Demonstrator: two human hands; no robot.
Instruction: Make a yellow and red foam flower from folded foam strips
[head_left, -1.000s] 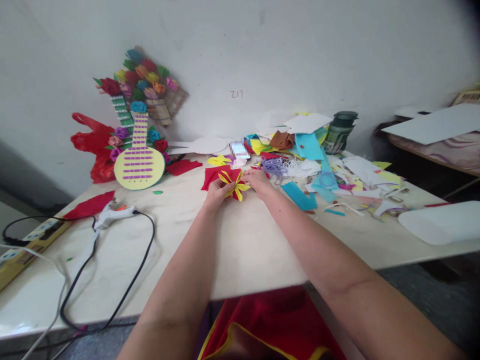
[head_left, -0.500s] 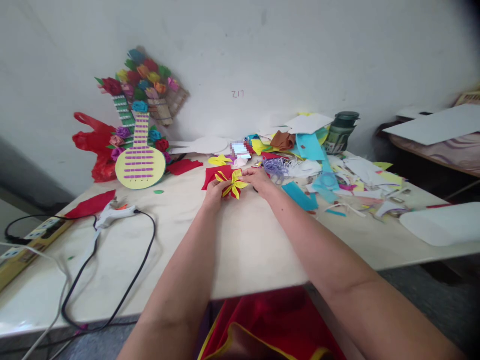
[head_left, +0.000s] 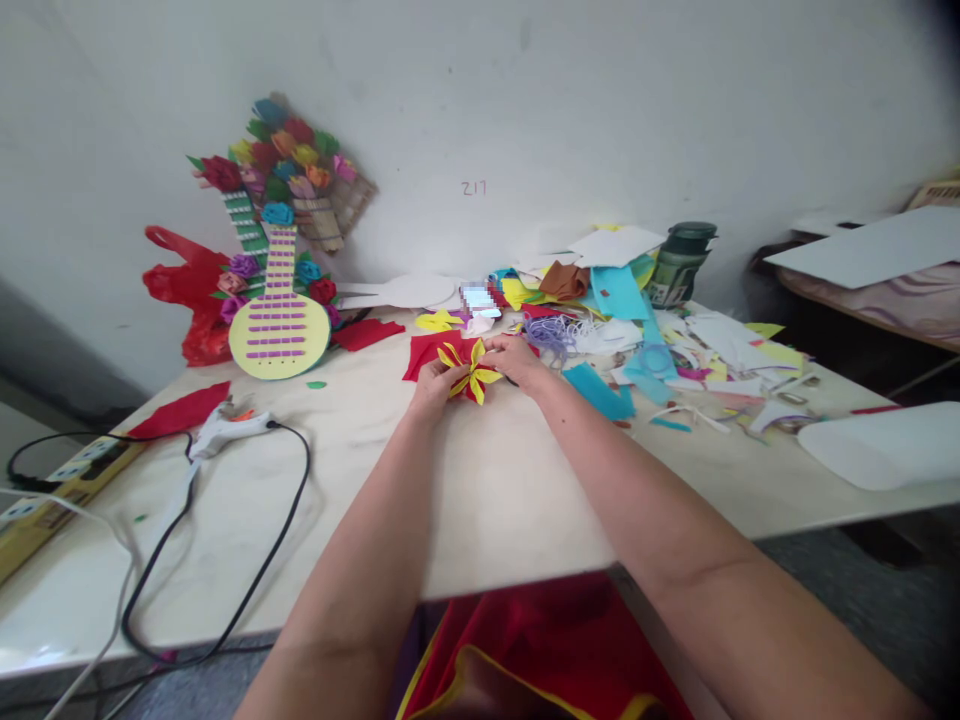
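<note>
A small flower of red and yellow paper petals (head_left: 469,372) is held just above the pale tabletop (head_left: 480,500), near the table's middle. My left hand (head_left: 431,385) grips it from the left side. My right hand (head_left: 514,360) pinches its upper right petals. Both arms reach far forward over the table. Behind the flower lies a red paper sheet (head_left: 427,350).
A white glue gun (head_left: 221,428) with a black cord (head_left: 225,560) lies at the left, by a power strip (head_left: 60,480). A paper guitar with paper roses (head_left: 279,290) leans on the wall. Coloured paper scraps (head_left: 645,340) and a dark green jar (head_left: 679,262) crowd the right.
The flower has been turned a little between my fingers and sits slightly lower and to the right than half a second ago. My hands have stayed in almost the same place.
</note>
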